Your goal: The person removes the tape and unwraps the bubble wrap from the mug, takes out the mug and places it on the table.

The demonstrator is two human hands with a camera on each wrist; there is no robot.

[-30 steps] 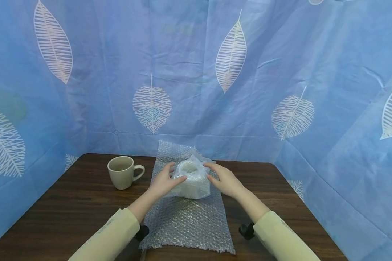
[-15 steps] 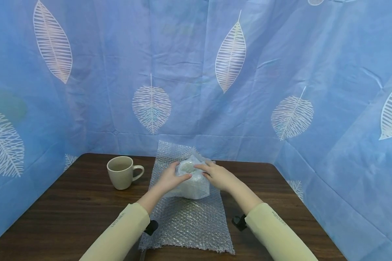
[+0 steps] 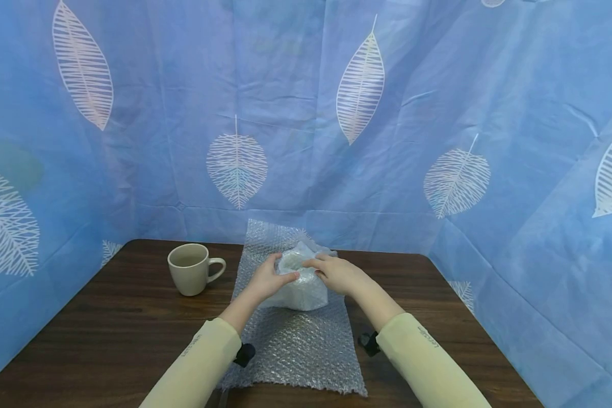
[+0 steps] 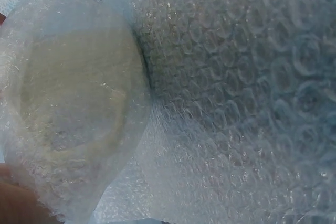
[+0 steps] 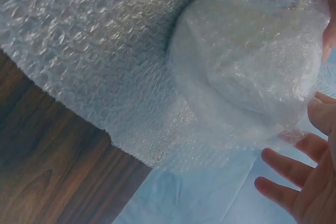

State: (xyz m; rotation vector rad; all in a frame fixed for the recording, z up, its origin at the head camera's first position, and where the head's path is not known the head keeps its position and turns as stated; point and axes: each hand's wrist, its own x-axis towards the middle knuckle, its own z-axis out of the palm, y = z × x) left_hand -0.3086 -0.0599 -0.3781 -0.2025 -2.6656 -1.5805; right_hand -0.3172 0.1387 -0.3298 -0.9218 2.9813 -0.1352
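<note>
A mug wrapped in bubble wrap [image 3: 303, 296] stands mid-table, its mouth up. Through the clear layers its pale handle [image 4: 119, 116] shows in the left wrist view. My left hand [image 3: 267, 279] holds the wrapped mug's left side, thumb along the near rim and fingers at the far side. From the right, my right hand [image 3: 339, 275] reaches over the mouth and touches the wrap near the rim. Its fingers [image 5: 283, 166] are mostly straight and spread in the right wrist view. Beneath lies a flat bubble wrap sheet [image 3: 306, 351].
A bare beige mug [image 3: 187, 277] stands at the left, its handle pointing right. The dark wooden table [image 3: 107, 334] is bounded by blue leaf-patterned cloth [image 3: 296, 164] at the back and sides. Black wrist cameras [image 3: 245, 354] sit under both forearms.
Both hands have moved inward onto the wrapped mug, the right one further over its mouth. The wrapped mug, the sheet and the beige mug have stayed in place.
</note>
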